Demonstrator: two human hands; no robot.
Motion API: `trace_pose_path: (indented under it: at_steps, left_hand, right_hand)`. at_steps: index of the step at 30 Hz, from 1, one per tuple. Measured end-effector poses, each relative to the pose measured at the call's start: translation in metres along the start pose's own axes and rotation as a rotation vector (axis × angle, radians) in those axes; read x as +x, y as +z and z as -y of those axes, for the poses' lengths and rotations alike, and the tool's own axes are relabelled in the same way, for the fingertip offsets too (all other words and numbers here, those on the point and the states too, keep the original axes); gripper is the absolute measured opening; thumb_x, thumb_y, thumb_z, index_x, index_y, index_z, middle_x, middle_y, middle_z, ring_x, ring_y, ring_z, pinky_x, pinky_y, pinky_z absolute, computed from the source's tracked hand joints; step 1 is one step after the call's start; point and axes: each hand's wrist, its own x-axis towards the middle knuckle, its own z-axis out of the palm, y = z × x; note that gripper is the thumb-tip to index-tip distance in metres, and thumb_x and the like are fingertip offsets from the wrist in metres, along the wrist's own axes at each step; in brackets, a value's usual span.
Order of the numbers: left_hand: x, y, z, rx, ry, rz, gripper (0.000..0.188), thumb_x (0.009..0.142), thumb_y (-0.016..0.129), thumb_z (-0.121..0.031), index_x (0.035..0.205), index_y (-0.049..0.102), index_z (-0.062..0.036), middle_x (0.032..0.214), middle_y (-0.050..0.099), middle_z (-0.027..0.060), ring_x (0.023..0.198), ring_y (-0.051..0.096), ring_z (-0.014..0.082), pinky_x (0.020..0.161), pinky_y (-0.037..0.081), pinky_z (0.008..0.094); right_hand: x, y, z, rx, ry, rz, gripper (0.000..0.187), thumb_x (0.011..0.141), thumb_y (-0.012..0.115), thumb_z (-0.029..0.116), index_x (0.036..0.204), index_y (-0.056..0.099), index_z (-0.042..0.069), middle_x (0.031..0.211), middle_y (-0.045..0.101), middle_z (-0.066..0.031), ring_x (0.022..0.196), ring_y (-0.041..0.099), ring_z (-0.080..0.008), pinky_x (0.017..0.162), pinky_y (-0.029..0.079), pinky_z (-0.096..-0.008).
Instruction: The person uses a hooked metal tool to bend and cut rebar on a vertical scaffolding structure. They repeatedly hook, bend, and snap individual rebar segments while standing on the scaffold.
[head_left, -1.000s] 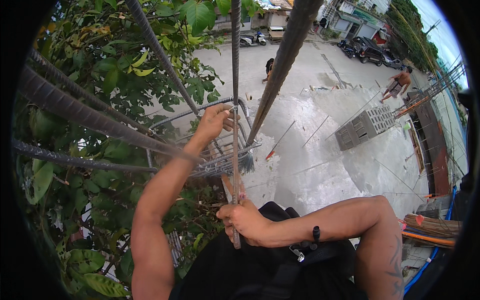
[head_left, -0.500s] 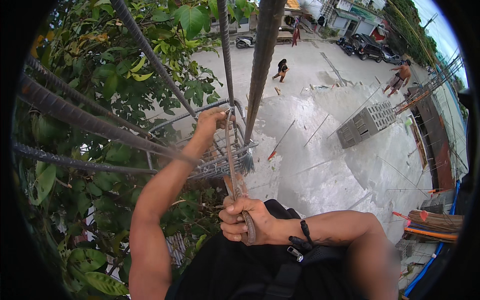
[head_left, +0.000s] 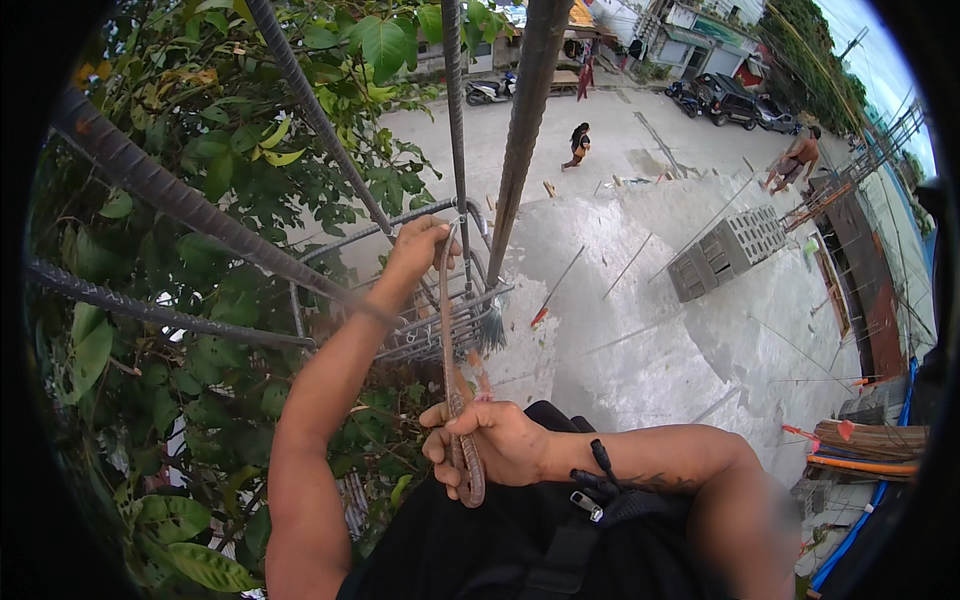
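A rusty rebar tying hook, made of bent rod, runs from my right hand up to a vertical ribbed bar. My right hand holds its curved handle loosely near my body, thumb across it and fingers partly uncurled. At the hook's upper tip, my left hand is closed in a pinch against the bar and the top steel stirrup. Whatever sits between those fingertips is too small to make out. Below lie several stacked stirrups, with a bundle of thin tie wire hanging at their right corner.
More ribbed bars slant close around my left arm. Leafy branches fill the left. Far below are a concrete slab with upright rods, a stack of hollow blocks, and a road with two people and parked vehicles.
The hook's handle end has swung left and slightly down, and my right fingers have loosened around it. My left hand stays at the bar. On the road, a walking person has moved right.
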Motion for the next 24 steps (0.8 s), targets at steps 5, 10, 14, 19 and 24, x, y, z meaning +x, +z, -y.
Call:
trace_pose_path:
  at_steps: [5, 10, 14, 19, 24]
  left_hand:
    - [-0.004, 0.0, -0.002, -0.066, -0.056, -0.033, 0.016, 0.091, 0.051, -0.016, 0.093, 0.057, -0.0018, 0.073, 0.064, 0.0095, 0.053, 0.058, 0.0162, 0.05, 0.046, 0.0275]
    - [-0.001, -0.004, -0.003, -0.298, -0.088, 0.004, 0.028, 0.091, 0.051, -0.025, 0.105, 0.056, -0.0015, 0.078, 0.065, 0.0117, 0.06, 0.062, 0.0196, 0.051, 0.048, 0.0273]
    - [0.0, -0.01, -0.003, -0.369, -0.132, 0.117, 0.042, 0.092, 0.048, -0.038, 0.112, 0.053, -0.0007, 0.079, 0.065, 0.0149, 0.063, 0.064, 0.0231, 0.052, 0.049, 0.0274]
    - [-0.004, -0.007, -0.006, -0.282, -0.053, 0.075, 0.061, 0.091, 0.039, -0.055, 0.109, 0.053, 0.0019, 0.081, 0.066, 0.0162, 0.066, 0.066, 0.023, 0.05, 0.046, 0.0264]
    - [-0.01, -0.002, -0.007, -0.039, 0.066, -0.007, 0.05, 0.092, 0.046, -0.05, 0.099, 0.057, -0.002, 0.079, 0.067, 0.0124, 0.058, 0.062, 0.015, 0.048, 0.042, 0.0236]
  right_hand:
    - [-0.017, -0.013, 0.016, -0.295, 0.051, -0.444, 0.033, 0.09, 0.042, 0.013, 0.121, 0.045, -0.001, 0.089, 0.057, -0.0106, 0.077, 0.062, -0.023, 0.066, 0.055, -0.0381]
    - [-0.041, -0.017, 0.02, -0.677, -0.051, -0.406, 0.028, 0.094, 0.053, 0.03, 0.093, 0.051, 0.002, 0.07, 0.055, -0.0054, 0.053, 0.059, -0.016, 0.048, 0.05, -0.0286]
    - [-0.039, -0.02, 0.018, -0.715, -0.177, -0.209, 0.036, 0.092, 0.056, 0.037, 0.086, 0.053, 0.002, 0.066, 0.056, -0.0047, 0.052, 0.059, -0.0146, 0.047, 0.047, -0.0263]
    - [-0.018, -0.021, 0.011, -0.638, -0.317, -0.172, 0.035, 0.087, 0.065, 0.035, 0.083, 0.053, 0.002, 0.063, 0.056, -0.0048, 0.051, 0.06, -0.0148, 0.045, 0.046, -0.0245]
    - [-0.003, -0.025, 0.007, -0.529, -0.385, -0.221, 0.029, 0.082, 0.071, 0.023, 0.081, 0.051, 0.002, 0.062, 0.056, -0.0071, 0.05, 0.06, -0.0165, 0.044, 0.046, -0.0253]
